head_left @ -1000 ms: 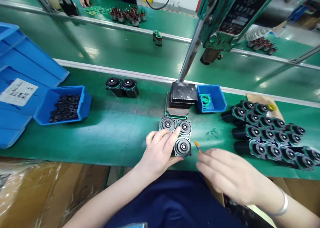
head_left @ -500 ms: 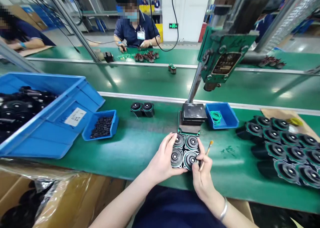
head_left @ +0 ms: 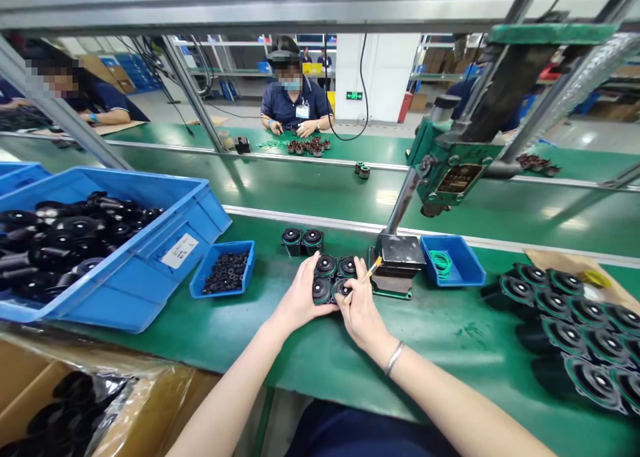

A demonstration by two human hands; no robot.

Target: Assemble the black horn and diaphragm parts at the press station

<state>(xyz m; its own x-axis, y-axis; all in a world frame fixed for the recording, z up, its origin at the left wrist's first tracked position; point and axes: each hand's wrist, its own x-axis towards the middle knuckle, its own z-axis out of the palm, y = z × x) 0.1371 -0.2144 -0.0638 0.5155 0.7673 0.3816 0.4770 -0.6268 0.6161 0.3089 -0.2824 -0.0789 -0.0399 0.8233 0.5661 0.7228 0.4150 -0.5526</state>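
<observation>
Several black motor housings [head_left: 327,266] with round ribbed tops stand pressed together in a square block on the green bench. My left hand [head_left: 296,305] is closed around the block's left side, its fingers behind and thumb in front. From the right, my right hand [head_left: 364,311] presses against the block, with a small brush [head_left: 371,271] between its fingers, orange bristles pointing up and away. Part of the front-right housing is hidden by that hand. Just behind the block stands a pair of similar black housings [head_left: 302,241].
A green press [head_left: 447,170] rises over a black metal block [head_left: 399,253] on the right. Green rings lie in a blue bin [head_left: 467,270]; small black parts fill another blue bin [head_left: 200,273] beside a large blue crate [head_left: 150,310]. Rows of housings [head_left: 565,330] stand right. A co-worker [head_left: 295,107] sits opposite.
Both hands have moved the block of housings left, from in front of the press base to near the standing pair. The brush has come along in my right hand. The view has tilted up.
</observation>
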